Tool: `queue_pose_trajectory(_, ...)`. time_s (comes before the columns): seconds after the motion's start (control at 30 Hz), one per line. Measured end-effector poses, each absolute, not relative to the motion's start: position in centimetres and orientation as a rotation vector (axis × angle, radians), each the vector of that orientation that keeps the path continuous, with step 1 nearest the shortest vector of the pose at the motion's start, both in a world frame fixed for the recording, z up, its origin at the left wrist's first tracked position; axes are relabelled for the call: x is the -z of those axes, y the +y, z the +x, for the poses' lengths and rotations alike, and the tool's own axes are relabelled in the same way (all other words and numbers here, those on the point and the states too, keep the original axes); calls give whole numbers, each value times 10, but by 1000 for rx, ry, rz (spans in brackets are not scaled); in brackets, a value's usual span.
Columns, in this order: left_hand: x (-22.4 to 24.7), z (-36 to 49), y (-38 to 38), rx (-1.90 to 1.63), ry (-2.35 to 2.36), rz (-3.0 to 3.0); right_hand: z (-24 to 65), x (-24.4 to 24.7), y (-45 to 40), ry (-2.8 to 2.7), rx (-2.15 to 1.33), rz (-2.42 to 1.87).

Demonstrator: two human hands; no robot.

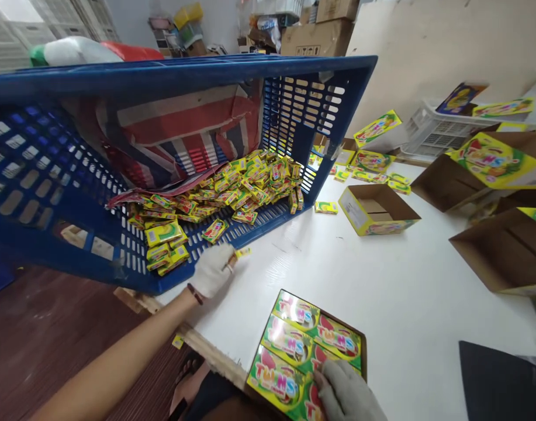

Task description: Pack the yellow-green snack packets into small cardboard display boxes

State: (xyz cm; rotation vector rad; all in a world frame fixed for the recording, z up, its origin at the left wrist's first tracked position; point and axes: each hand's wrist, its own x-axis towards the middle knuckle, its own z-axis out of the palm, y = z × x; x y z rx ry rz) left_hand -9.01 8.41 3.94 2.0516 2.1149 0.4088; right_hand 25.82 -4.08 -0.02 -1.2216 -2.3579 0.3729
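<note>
My left hand [213, 272], in a white glove, is closed around a small yellow carton [242, 252] just above the white table, by the front rim of the blue crate. Most of that carton is hidden by the fingers. Gloved as well, my right hand [349, 392] lies with its fingers on the packs in an open display box [365, 351] at the table's near edge. Green and yellow TWINS packs [289, 339] sit in rows inside it. Tipped on its side, the blue crate [184, 71] holds a heap of small yellow cartons [250, 184].
Empty brown-lined boxes [377, 210] stand on the right of the table [408, 263]. Behind them is a white basket [434, 131]. A black sheet [500, 380] lies at lower right. One loose carton [325, 207] rests beside the crate. Cardboard boxes [315, 38] are stacked behind.
</note>
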Motion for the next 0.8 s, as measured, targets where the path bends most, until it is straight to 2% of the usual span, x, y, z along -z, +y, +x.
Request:
queue_pose_trajectory(0.07, -26, -65, 67, -449, 1975, 2073, 254, 4, -45, -2311, -234, -1243)
queue_pose_trajectory(0.13, -19, -44, 56, -704, 1838, 1864, 249, 9, -51, -2284, -155, -1271)
queue_pose_trajectory(0.2, -22, -27, 52, -1051, 1623, 1411, 246, 9, -56, -2241, -202, -1308)
queue_pose_trajectory(0.27, -37, -10, 51, -1227, 1373, 992, 243, 4, -57, -2094, -376, -1388)
queue_pose_trajectory(0.43, -87, 47, 32, -1204, 1044, 837, 233, -37, -32, -1314, -909, -1469)
queue_pose_trajectory(0.53, -97, 71, 26, -1123, 956, 961, 241, -69, -9, -1296, -1068, -1439)
queue_pose_trajectory(0.6, -95, 65, 40, -1063, 1055, 1207, 257, -82, 2, -1458, -1073, -1518)
queue_pose_trajectory(0.7, -86, 16, 84, -983, 1608, 1653, 284, -82, 10, -1802, -1008, -1534)
queue_pose_trajectory(0.73, -82, -7, 100, -910, 1903, 1726, 290, -78, 9, -1915, -958, -1532)
queue_pose_trajectory(0.8, -71, -52, 129, -861, 2110, 1657, 290, -64, 3, -2095, -805, -1541)
